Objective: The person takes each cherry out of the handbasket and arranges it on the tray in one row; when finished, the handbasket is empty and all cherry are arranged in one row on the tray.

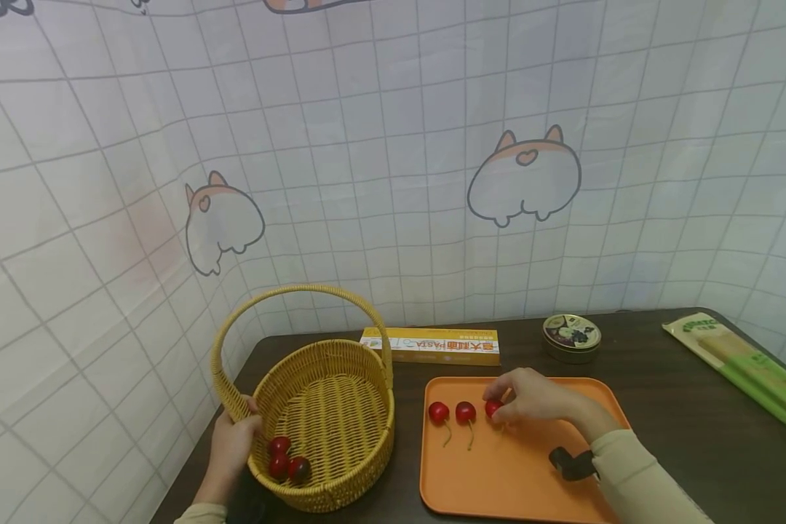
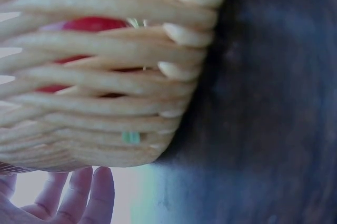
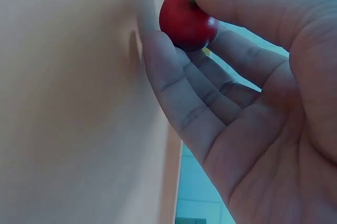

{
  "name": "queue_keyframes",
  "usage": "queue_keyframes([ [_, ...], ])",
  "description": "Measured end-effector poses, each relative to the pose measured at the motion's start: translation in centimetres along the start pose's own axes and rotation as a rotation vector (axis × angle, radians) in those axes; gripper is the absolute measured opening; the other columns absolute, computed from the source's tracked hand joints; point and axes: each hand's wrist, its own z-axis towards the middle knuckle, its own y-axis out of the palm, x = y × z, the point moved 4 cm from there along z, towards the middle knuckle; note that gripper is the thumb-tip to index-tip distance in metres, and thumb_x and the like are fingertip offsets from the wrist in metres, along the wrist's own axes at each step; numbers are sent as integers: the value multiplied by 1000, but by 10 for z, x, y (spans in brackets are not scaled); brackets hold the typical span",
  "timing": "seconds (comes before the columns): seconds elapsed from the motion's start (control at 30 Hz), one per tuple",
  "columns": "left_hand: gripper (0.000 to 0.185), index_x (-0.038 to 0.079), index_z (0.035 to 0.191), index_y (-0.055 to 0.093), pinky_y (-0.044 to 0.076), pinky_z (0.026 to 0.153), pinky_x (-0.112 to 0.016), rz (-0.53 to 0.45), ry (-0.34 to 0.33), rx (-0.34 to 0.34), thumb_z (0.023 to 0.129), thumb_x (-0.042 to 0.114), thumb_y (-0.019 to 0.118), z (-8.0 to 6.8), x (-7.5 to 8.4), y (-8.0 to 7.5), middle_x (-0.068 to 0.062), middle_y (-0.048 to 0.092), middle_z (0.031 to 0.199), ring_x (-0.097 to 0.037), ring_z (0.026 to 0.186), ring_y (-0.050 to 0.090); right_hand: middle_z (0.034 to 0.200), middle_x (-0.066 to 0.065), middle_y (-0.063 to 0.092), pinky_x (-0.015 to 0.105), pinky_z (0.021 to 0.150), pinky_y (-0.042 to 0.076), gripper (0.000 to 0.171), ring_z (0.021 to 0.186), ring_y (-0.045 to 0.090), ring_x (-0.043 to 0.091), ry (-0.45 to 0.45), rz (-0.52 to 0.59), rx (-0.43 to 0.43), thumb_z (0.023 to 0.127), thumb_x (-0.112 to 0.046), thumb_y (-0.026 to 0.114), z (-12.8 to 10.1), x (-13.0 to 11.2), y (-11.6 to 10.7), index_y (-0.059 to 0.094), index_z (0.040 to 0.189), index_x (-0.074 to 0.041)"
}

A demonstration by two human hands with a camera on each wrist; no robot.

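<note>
A yellow wicker basket (image 1: 360, 466) with a tall arched handle stands on the left, several dark red cherries (image 1: 279, 466) lying inside near its lower left rim. My left hand (image 1: 231, 440) grips the basket's left side where the handle meets the rim. In the left wrist view, the fingers (image 2: 79, 195) show beyond the woven wall. Over the orange tray (image 1: 498, 480), my right hand (image 1: 533, 397) pinches a red cherry (image 3: 188, 18) between thumb and fingers, its green stem by the thumb. Two cherries with stems, one (image 1: 439, 413) left of the other (image 1: 466, 413), lie on the tray beside it.
Behind the basket and tray lies a yellow pasta box (image 1: 432, 346). A round tin (image 1: 571, 338) sits behind the tray's right side, and a green package (image 1: 740, 364) lies at the table's far right. A white grid-patterned curtain (image 1: 393, 182) hangs along the back and left.
</note>
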Motion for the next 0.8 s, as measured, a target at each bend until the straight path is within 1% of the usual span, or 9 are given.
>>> queue_keyframes([
  [0.17, 29, 1, 104, 49, 39, 63, -34, 4, 7, 12, 76, -1, 51, 1, 1, 0, -8, 47, 84, -21, 75, 44, 98, 7, 67, 27, 61, 50, 33, 75, 61, 16, -3, -34, 19, 78, -11, 77, 0, 3, -1, 67, 107, 0],
  [0.23, 28, 1, 104, 49, 39, 64, -34, 1, 6, 13, 76, -1, 51, 1, 0, 0, -9, 48, 86, -22, 76, 45, 97, 7, 66, 28, 60, 50, 32, 73, 61, 16, -2, -21, 22, 78, -10, 76, 0, 3, 0, 66, 107, 0],
  [0.4, 27, 1, 103, 49, 40, 65, -34, -15, 3, 5, 76, -2, 51, 3, -1, 1, -8, 47, 87, -21, 76, 45, 98, 7, 65, 27, 61, 49, 33, 78, 59, 18, 2, -17, 22, 79, -12, 77, 1, 3, 2, 65, 108, -1],
  [0.8, 29, 1, 104, 49, 39, 65, -34, 4, 0, 16, 76, -2, 51, 1, -1, 1, -8, 47, 87, -21, 77, 45, 97, 4, 65, 27, 64, 49, 35, 79, 60, 17, -17, -44, 11, 79, -18, 79, 4, 6, 4, 65, 109, -3],
])
